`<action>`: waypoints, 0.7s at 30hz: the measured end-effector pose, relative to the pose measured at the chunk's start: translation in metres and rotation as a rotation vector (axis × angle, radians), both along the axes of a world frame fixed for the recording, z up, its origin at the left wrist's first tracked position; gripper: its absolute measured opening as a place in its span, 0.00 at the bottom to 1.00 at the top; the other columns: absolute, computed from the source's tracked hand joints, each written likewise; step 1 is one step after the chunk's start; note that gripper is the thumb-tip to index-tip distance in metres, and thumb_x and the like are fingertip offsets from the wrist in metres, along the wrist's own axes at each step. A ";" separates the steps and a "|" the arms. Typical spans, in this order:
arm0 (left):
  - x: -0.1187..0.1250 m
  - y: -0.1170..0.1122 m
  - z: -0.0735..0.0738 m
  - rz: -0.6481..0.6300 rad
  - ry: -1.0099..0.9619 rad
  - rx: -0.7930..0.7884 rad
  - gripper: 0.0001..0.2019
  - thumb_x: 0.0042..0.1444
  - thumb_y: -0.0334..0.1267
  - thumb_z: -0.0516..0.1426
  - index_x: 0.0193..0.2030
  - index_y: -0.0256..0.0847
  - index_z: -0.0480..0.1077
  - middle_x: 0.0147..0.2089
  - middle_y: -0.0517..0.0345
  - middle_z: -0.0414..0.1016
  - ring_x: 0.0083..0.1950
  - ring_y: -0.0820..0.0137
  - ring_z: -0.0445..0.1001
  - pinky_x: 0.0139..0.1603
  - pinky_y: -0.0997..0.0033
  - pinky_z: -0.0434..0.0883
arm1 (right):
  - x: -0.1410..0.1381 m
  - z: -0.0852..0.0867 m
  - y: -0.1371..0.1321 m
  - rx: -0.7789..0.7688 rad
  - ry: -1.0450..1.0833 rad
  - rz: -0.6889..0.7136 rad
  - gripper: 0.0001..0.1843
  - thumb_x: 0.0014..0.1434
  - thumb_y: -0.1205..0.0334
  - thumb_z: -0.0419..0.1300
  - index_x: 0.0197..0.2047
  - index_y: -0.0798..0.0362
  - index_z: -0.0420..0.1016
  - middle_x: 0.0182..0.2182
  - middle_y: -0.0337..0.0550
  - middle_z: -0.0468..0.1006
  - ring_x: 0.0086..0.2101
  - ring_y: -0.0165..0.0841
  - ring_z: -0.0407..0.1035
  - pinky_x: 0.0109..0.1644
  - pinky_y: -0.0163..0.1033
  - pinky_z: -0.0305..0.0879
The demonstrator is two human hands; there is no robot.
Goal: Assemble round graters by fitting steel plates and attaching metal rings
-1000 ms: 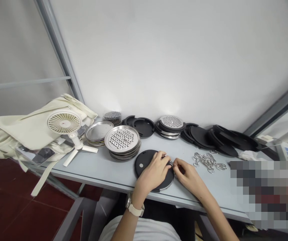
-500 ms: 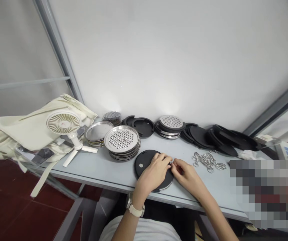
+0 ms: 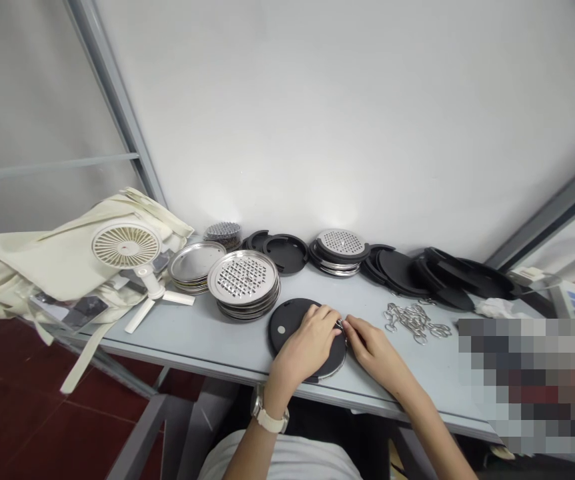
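A round black disc (image 3: 287,319) with a pale dot and a metal edge lies flat near the table's front edge. Across it rests my left hand (image 3: 311,340), its fingers bent over the right side of the rim. My right hand (image 3: 370,343) meets that rim with thumb and forefinger pinched on a small metal ring (image 3: 340,325), mostly covered by the fingers. A loose heap of similar wire rings (image 3: 415,321) lies to the right of my right hand. Left of the disc stands a stack of round metal grater plates (image 3: 243,279).
Metal lids (image 3: 197,261) are stacked farther left, beside a white fan (image 3: 126,247) and a cream bag (image 3: 57,253). Along the wall lie black round holders (image 3: 287,253), a perforated plate stack (image 3: 342,243) and more black discs (image 3: 405,270). A blurred-out patch covers the right side.
My right fingers have shifted slightly at the disc's rim, and a bit more of the metal ring shows between the hands. My left hand stays nearly still.
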State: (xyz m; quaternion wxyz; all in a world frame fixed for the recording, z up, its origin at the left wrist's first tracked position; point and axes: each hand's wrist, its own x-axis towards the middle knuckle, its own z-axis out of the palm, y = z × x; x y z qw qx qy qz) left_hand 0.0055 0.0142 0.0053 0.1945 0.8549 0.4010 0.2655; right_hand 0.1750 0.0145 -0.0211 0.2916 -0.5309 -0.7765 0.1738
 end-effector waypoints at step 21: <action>0.002 -0.003 0.004 -0.013 0.019 -0.007 0.10 0.65 0.29 0.45 0.46 0.41 0.64 0.48 0.55 0.67 0.51 0.65 0.61 0.53 0.65 0.64 | 0.001 -0.004 -0.001 -0.009 -0.063 -0.022 0.19 0.63 0.57 0.45 0.21 0.51 0.61 0.17 0.38 0.68 0.19 0.29 0.58 0.25 0.34 0.50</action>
